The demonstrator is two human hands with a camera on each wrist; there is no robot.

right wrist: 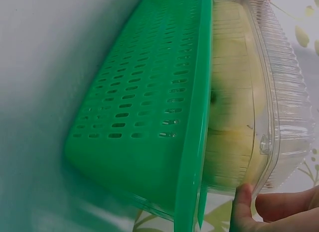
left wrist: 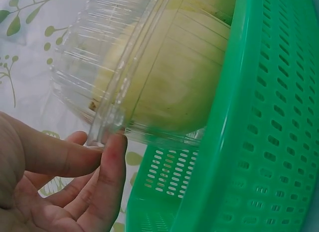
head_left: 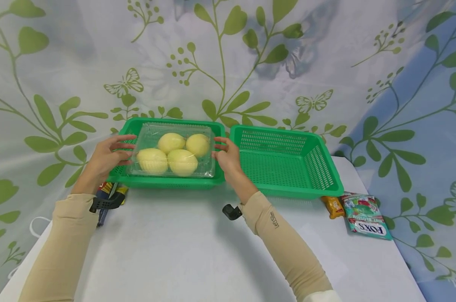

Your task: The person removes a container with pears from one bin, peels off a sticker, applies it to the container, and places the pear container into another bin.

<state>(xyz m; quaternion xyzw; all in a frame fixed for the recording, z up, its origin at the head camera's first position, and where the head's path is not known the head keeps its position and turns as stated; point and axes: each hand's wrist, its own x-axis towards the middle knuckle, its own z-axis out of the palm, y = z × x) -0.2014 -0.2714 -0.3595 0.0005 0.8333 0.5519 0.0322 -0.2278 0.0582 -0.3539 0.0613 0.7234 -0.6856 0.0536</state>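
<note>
A clear plastic clamshell box point(head_left: 148, 136) holds several round, pale yellow fruits point(head_left: 183, 162). It sits at the top of the left green basket point(head_left: 167, 183), and its lid stands above the basket's rim in both wrist views. My left hand point(head_left: 106, 158) is at the box's left end; in the left wrist view, its thumb and forefinger pinch the plastic rim point(left wrist: 112, 117). At the opposite end, my right hand point(head_left: 228, 156) pinches the box's edge between thumb and finger, as the right wrist view shows. The basket's wall hides the lower part of the box.
Right beside it stands a second green basket point(head_left: 277, 167) with nothing in it. A teal FOX'S candy bag point(head_left: 365, 216) and a small orange packet point(head_left: 333, 206) lie at the right. Other packets point(head_left: 105, 191) show partly behind my left wrist. A patterned curtain point(head_left: 228, 63) hangs behind the white table point(head_left: 175, 243).
</note>
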